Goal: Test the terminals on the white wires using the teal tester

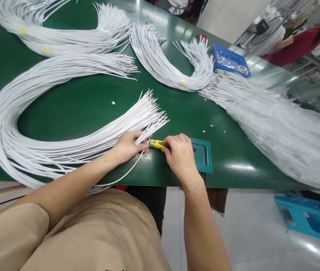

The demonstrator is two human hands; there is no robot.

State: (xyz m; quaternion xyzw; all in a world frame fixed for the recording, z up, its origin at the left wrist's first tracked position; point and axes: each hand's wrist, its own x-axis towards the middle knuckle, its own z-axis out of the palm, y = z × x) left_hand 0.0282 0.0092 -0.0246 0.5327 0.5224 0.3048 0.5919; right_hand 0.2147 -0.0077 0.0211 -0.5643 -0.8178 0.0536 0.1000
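Observation:
My left hand (pixel 133 146) is closed around several white wires (pixel 151 130) near their ends, at the front edge of a large curved bundle of white wires (pixel 47 145). One single wire loops down below that hand. In my right hand (pixel 179 152) is a small yellow-handled tool with a metal head, which looks like pliers (pixel 156 143). The metal head meets a wire end right beside my left fingertips; whether the jaws are closed on it I cannot tell. Just right of my right hand lies a teal tray (pixel 208 158), partly hidden by the hand.
More white wire bundles (pixel 171 71) lie at the back of the green table (pixel 92 98). A blue tray (pixel 233 62) holds small metal parts. At the right spreads a plastic-wrapped wire bundle (pixel 284 131). A blue stool (pixel 309 218) stands on the floor. A person in a red sleeve (pixel 292 49) is at the far right.

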